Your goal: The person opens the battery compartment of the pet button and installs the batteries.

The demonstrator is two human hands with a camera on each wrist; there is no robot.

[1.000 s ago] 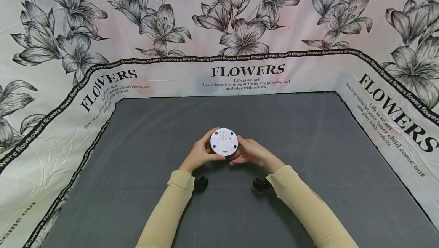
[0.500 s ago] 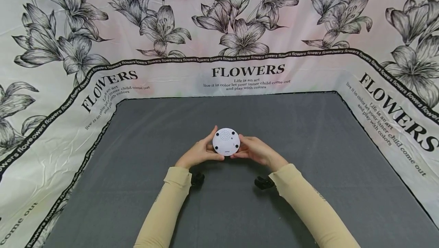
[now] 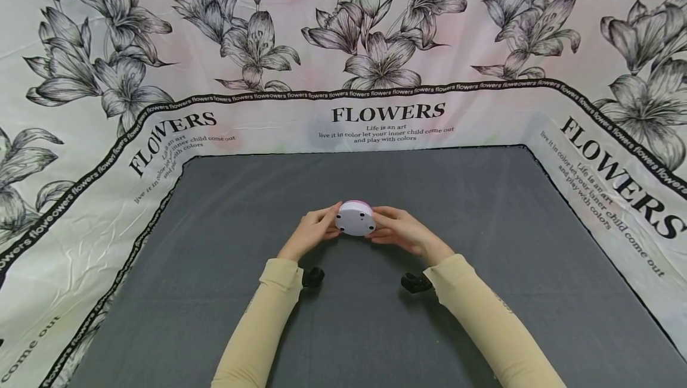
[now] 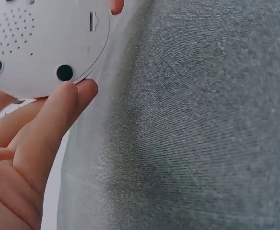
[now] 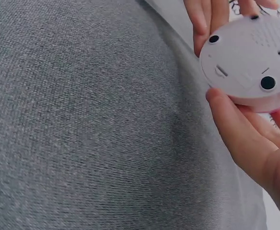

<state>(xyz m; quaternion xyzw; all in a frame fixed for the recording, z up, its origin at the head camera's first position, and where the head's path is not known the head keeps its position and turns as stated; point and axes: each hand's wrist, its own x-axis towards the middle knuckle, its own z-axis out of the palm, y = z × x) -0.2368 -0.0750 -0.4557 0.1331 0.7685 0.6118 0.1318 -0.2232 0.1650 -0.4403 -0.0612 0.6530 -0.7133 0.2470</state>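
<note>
Grey cloth table (image 3: 483, 269) at centre frame, ringed by a white sheet (image 3: 386, 66) printed with black lilies and the word FLOWERS. Just above the middle of the frame, a round white gadget (image 3: 355, 220) with a pink rim, lifted off the cloth and tilted underside-up, black rubber feet and speaker holes showing. Left hand (image 3: 309, 234) and right hand (image 3: 404, 232) both pinching its edge from opposite sides, fingertips (image 4: 68, 93) curled on the rim.

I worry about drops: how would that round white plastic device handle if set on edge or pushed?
The round white plastic device, held between the left hand and right hand, looks rigid. On edge it would probably roll. Its small black feet should resist sliding when flat.
</note>
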